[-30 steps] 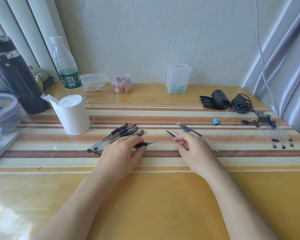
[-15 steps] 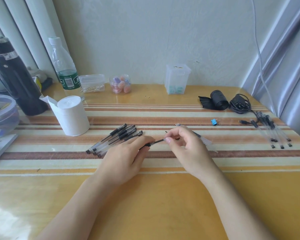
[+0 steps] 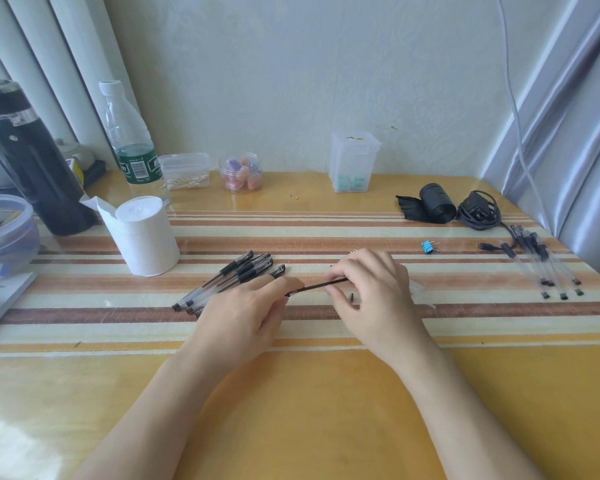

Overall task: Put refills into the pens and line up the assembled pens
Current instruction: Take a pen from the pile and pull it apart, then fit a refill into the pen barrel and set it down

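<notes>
Everything sits on the glossy yellow table point(image 3: 326, 410), which has a band of brown and cream stripes across the middle of the frame. Left of centre on that band is a loose heap of clear-barrelled pens with black grips point(image 3: 229, 282), overlapping and slanting up to the right. At the far right edge, a second set of clear pens with black ends point(image 3: 542, 268) lies roughly side by side. I take these to be the finished ones (they fan out, so it is hardly a tidy line yet).

Your left hand point(image 3: 246, 317) rests at centre frame, just in front of the heap. Its fingers curl over a clear plastic pen barrel point(image 3: 290, 294), and only the barrel's open mouth shows past your thumb and forefinger. Your right hand point(image 3: 371, 296), just to its right, pinches the thin black refill point(image 3: 317, 287) between thumb and forefinger near its far end. The refill bridges the gap between your hands with its other end at the barrel's mouth; how far in it sits I cannot tell.

Expect the refill to be feather-light and narrow enough to bow if you push from the far end, so a pinch closer to the barrel mouth should feed it straighter. The barrel looks like hard, smooth plastic, likely slippery, and the black grip section is probably the surer place to hold it.

A small black cone-shaped tip piece point(image 3: 351, 296) lies on the stripes beside your right hand. It looks tiny and prone to rolling, so take it by its wider end.
</notes>
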